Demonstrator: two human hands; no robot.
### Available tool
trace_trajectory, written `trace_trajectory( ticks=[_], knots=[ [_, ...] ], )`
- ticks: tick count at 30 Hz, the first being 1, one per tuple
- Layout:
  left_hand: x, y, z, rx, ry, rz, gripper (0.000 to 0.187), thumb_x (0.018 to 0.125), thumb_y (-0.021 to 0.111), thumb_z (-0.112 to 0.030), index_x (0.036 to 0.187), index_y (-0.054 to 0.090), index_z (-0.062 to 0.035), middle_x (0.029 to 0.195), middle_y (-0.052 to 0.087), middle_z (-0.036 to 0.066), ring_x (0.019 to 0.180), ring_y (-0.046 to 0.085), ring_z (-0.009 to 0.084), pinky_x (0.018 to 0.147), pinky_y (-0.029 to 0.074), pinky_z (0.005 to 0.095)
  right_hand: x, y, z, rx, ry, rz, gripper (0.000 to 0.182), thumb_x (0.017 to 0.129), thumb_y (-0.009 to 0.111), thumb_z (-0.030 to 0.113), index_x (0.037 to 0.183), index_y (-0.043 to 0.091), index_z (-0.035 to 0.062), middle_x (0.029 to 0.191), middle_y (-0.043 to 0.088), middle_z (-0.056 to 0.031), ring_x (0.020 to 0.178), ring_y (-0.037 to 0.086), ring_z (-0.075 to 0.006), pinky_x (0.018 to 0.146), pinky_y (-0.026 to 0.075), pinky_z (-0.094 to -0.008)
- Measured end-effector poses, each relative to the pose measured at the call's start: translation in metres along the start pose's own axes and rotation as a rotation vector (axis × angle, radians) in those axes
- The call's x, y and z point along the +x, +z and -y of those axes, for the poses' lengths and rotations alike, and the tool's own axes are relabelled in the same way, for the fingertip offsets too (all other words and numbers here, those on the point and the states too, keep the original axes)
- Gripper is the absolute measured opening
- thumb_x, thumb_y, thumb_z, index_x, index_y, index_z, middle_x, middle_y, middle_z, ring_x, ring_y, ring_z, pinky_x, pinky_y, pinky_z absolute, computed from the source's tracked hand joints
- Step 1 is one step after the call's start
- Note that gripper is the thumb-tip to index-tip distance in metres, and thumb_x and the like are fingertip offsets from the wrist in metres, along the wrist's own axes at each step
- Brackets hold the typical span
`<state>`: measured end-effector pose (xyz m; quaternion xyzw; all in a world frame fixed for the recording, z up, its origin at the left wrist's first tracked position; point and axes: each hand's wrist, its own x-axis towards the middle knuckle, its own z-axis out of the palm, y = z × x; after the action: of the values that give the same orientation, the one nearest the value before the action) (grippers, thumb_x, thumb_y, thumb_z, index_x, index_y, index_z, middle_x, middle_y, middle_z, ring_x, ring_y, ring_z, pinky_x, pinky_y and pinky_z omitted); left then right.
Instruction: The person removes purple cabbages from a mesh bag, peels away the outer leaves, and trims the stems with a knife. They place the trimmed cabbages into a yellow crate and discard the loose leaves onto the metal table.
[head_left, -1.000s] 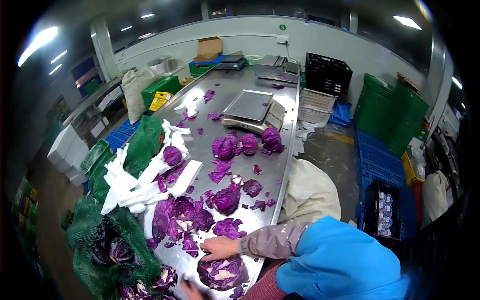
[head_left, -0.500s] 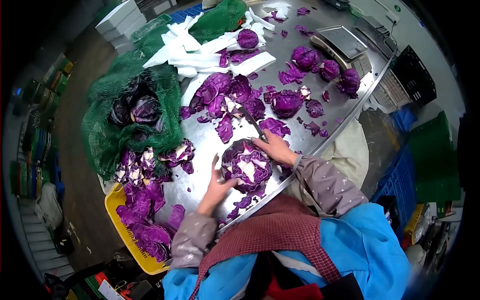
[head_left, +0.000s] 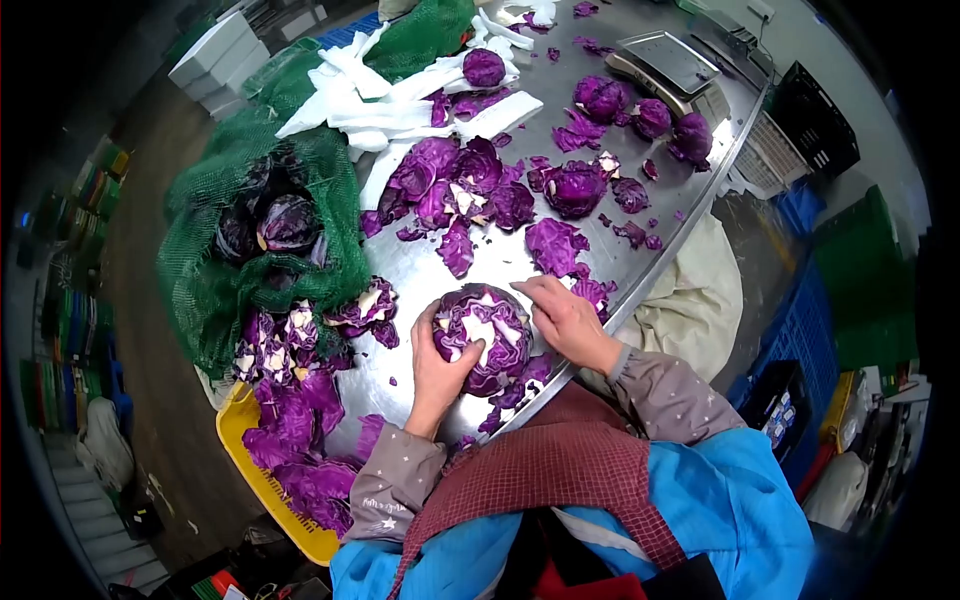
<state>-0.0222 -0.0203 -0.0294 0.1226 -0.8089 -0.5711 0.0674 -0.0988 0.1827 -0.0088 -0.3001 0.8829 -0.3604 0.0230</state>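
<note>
A purple cabbage sits on the metal table near its front edge, its pale cut stem end facing up. My left hand grips its left side, thumb over the top. Close by the cabbage's right side is my right hand, fingers curled and index finger stretched toward it. The knife seen in this hand earlier is now mostly hidden. Loose purple leaves lie beyond the hands, and trimmed leaf scraps lie below the cabbage.
A green mesh sack with cabbages stands at left, above a yellow crate of leaves. White foam strips lie at the back. Several trimmed cabbages rest near a scale at the far right.
My left hand has moved from beside the cabbage to gripping it. My right hand has drawn back right and down off the cabbage, and the knife blade no longer shows pointing away.
</note>
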Motion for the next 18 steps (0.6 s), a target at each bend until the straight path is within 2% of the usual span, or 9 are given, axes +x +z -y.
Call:
trace_trajectory(
  ticks=[2, 6, 7, 10, 11, 14, 15, 18],
  knots=[
    [0.002, 0.006, 0.004, 0.046, 0.035, -0.015, 0.078, 0.066, 0.076, -0.021, 0.131, 0.038, -0.0018, 0.124, 0.039, 0.019, 0.115, 0.044, 0.0323, 0.099, 0.038, 0.0401, -0.003, -0.009, 0.020, -0.118, -0.048, 0.060, 0.043, 0.085, 0.052, 0.014, 0.128, 0.050, 0.0173, 0.113, 0.053, -0.0080, 0.069, 0.063, -0.0284, 0.058, 0.052, -0.0380],
    [0.005, 0.015, -0.003, 0.194, 0.121, -0.013, 0.081, 0.064, 0.078, -0.024, 0.130, 0.037, -0.0017, 0.125, 0.038, 0.020, 0.118, 0.040, 0.0352, 0.101, 0.035, 0.0427, 0.001, 0.002, 0.022, -0.263, -0.037, 0.021, 0.047, 0.084, 0.053, 0.013, 0.130, 0.048, 0.0193, 0.103, 0.052, -0.0117, 0.065, 0.063, -0.0267, 0.052, 0.052, -0.0358],
    [0.006, 0.019, -0.001, 0.235, 0.156, -0.058, 0.081, 0.062, 0.079, -0.024, 0.128, 0.039, 0.0008, 0.118, 0.041, 0.018, 0.113, 0.043, 0.0323, 0.099, 0.036, 0.0403, 0.005, 0.002, 0.021, -0.324, -0.044, -0.002, 0.047, 0.084, 0.053, 0.012, 0.130, 0.048, 0.0196, 0.097, 0.053, -0.0134, 0.064, 0.063, -0.0257, 0.050, 0.052, -0.0353],
    [0.007, 0.022, -0.007, 0.292, 0.140, -0.069, 0.080, 0.062, 0.079, -0.024, 0.127, 0.040, 0.0024, 0.116, 0.042, 0.019, 0.112, 0.042, 0.0327, 0.098, 0.036, 0.0407, 0.021, 0.006, 0.019, -0.457, -0.021, 0.051, 0.044, 0.084, 0.051, 0.012, 0.128, 0.051, 0.0190, 0.088, 0.054, -0.0141, 0.062, 0.064, -0.0245, 0.049, 0.052, -0.0346],
    [0.009, 0.022, -0.006, 0.293, 0.140, -0.068, 0.080, 0.062, 0.079, -0.024, 0.127, 0.040, 0.0024, 0.116, 0.042, 0.019, 0.112, 0.042, 0.0327, 0.098, 0.036, 0.0407, 0.030, 0.006, 0.022, -0.480, 0.047, 0.099, 0.044, 0.085, 0.053, 0.016, 0.129, 0.051, 0.0227, 0.086, 0.056, -0.0155, 0.062, 0.063, -0.0265, 0.052, 0.051, -0.0379],
    [0.017, 0.024, -0.003, 0.333, 0.099, -0.108, 0.079, 0.065, 0.077, -0.029, 0.127, 0.040, 0.0041, 0.112, 0.045, 0.021, 0.109, 0.044, 0.0351, 0.096, 0.036, 0.0410, 0.053, 0.014, 0.001, -0.455, 0.007, 0.126, 0.043, 0.085, 0.053, 0.021, 0.128, 0.051, 0.0239, 0.084, 0.057, -0.0163, 0.065, 0.064, -0.0294, 0.054, 0.051, -0.0396],
    [0.018, 0.023, -0.001, 0.332, 0.092, -0.105, 0.079, 0.066, 0.077, -0.030, 0.127, 0.040, 0.0043, 0.113, 0.044, 0.021, 0.108, 0.044, 0.0351, 0.096, 0.036, 0.0408, 0.061, 0.014, 0.000, -0.414, 0.050, 0.168, 0.036, 0.087, 0.047, 0.020, 0.122, 0.055, 0.0229, 0.086, 0.062, -0.0177, 0.071, 0.065, -0.0319, 0.061, 0.052, -0.0424],
    [0.019, 0.024, -0.002, 0.322, 0.105, -0.107, 0.079, 0.067, 0.076, -0.031, 0.127, 0.039, 0.0045, 0.114, 0.043, 0.021, 0.107, 0.044, 0.0350, 0.096, 0.036, 0.0410, 0.076, 0.014, -0.007, -0.382, 0.085, 0.262, 0.033, 0.089, 0.047, 0.023, 0.121, 0.056, 0.0226, 0.084, 0.064, -0.0170, 0.077, 0.066, -0.0327, 0.065, 0.052, -0.0437]
  ],
)
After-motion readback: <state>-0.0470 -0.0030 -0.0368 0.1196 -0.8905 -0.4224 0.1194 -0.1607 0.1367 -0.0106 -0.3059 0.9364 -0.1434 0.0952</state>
